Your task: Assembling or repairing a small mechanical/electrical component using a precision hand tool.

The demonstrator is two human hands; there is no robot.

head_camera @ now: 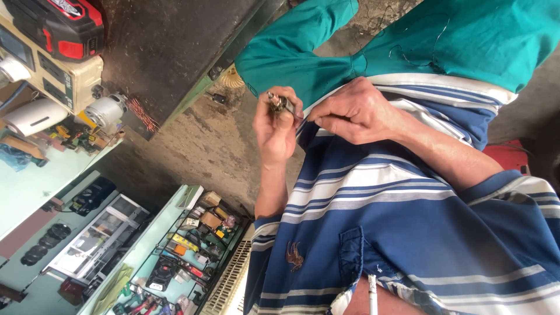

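Observation:
My left hand (275,131) is closed around a small metal part (277,104) with thin wires, held up in front of my blue and white striped shirt (373,210). My right hand (357,109) pinches a thin dark tool (296,115) whose tip touches the part. Both hands meet above my lap, with my teal trousers (466,35) behind them. What the part is cannot be told at this size.
A dark workbench (175,46) stands at the upper left, with a red and black power tool (58,26), a cream box device (55,79) and a small motor (106,111) beside copper windings (143,115). Shelves of tools (186,245) fill the lower left. Concrete floor (216,146) lies between.

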